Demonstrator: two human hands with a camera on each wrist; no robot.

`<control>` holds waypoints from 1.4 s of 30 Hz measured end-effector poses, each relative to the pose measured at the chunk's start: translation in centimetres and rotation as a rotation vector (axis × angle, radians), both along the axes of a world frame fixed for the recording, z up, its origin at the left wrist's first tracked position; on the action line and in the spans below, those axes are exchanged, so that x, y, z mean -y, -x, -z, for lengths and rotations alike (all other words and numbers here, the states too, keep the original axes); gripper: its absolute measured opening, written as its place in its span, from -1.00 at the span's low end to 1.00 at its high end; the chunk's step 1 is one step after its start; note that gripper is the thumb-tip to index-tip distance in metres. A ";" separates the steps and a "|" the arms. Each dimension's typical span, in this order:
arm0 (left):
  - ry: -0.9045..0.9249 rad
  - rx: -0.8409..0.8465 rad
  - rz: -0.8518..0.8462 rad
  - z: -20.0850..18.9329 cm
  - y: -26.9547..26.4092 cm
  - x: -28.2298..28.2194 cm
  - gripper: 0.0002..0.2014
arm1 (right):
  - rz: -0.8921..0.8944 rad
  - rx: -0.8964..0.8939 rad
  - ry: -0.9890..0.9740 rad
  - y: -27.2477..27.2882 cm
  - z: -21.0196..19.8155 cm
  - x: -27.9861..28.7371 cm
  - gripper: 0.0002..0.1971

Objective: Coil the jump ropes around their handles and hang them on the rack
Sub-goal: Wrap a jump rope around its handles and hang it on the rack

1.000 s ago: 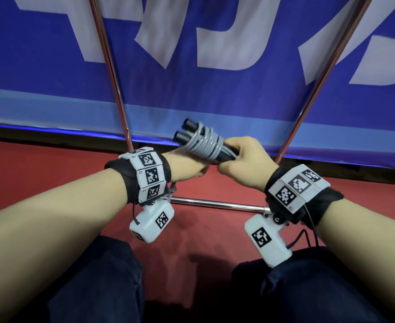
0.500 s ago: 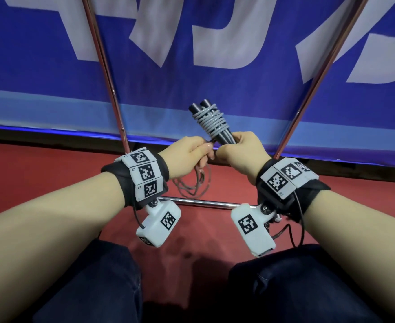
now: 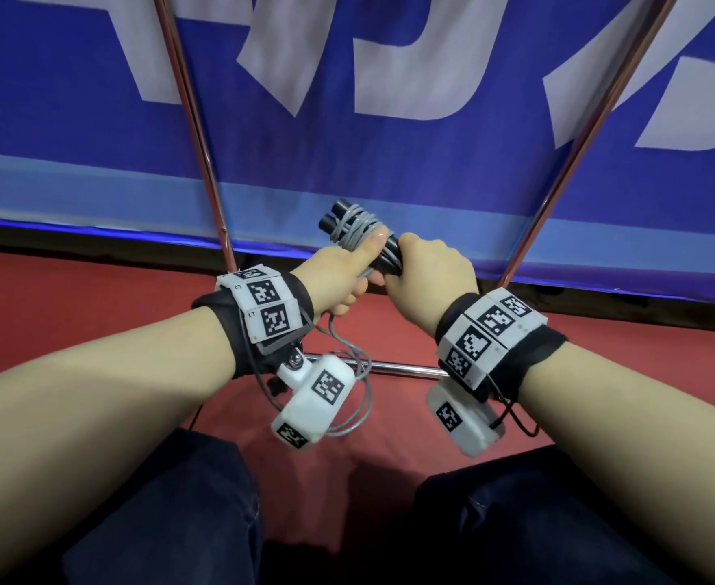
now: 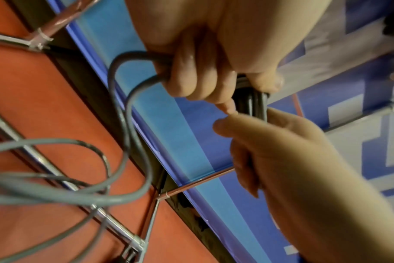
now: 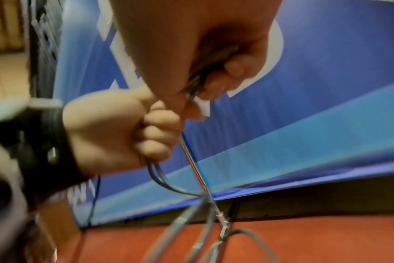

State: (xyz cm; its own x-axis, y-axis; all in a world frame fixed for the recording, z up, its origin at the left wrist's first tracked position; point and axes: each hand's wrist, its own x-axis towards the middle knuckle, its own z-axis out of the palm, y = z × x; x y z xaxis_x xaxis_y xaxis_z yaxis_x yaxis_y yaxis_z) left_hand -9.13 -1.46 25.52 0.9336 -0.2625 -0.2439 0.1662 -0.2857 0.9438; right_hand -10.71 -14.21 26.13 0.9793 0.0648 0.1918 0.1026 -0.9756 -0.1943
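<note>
Red floor (image 3: pixel 93 314) below blue banner (image 3: pixel 389 162); left hand (image 3: pixel 338 272) and right hand (image 3: pixel 427 268) clasping rope-wound handles (image 3: pixel 360 234).

Black handles (image 3: pixel 383 251) are wrapped in grey rope (image 3: pixel 353 228); a blue, white-lettered banner (image 3: pixel 389 78) is seen at 12 o'clock above red floor (image 3: pixel 93 297).

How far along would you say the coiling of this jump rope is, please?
Done: several grey turns bind the two black handles together. In hand: the right hand grips the handles while the left hand holds the rope and thumbs the coil. Left: loose loops hang below, and nothing is hung on the rack yet.
</note>
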 end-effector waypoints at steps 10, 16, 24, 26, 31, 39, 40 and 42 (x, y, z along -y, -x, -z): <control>-0.297 0.323 -0.007 0.6 -0.2 -0.7 -0.42 | -0.130 -0.592 -1.313 0.3 -0.5 0.4 -0.60; -0.278 0.356 0.030 0.9 -0.6 -1.2 -0.47 | -0.222 -0.566 -1.252 0.6 0.1 0.9 -0.66; -0.209 0.193 0.079 1.1 -1.3 -1.9 -0.48 | -0.240 -0.448 -0.974 0.2 0.9 1.6 -0.80; -0.192 0.181 0.053 1.3 -1.4 -1.9 -0.50 | -0.206 -0.391 -0.842 0.0 1.2 1.5 -0.81; -0.044 0.137 0.026 1.2 -1.2 -1.6 -0.57 | -0.149 -0.146 -0.426 -0.4 1.1 0.8 -0.79; 0.214 -0.037 -0.161 0.1 -0.8 -0.9 -0.63 | -0.122 -0.010 0.224 0.4 1.1 -0.1 -0.79; 0.208 -0.031 -0.198 0.2 -1.0 -1.0 -0.61 | -0.136 0.030 0.288 0.5 1.0 -0.5 -0.76; 0.213 -0.036 -0.245 0.3 -1.1 -1.4 -0.63 | -0.150 0.069 0.347 0.8 1.0 -1.1 -0.73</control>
State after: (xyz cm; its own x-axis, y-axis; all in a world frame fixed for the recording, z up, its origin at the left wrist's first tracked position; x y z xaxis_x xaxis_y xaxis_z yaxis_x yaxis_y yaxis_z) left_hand -8.02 -0.07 25.23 0.9670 -0.0797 -0.2418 0.2402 -0.0293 0.9703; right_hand -11.47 -13.10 25.18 0.9395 0.2793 0.1985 0.2507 -0.9552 0.1575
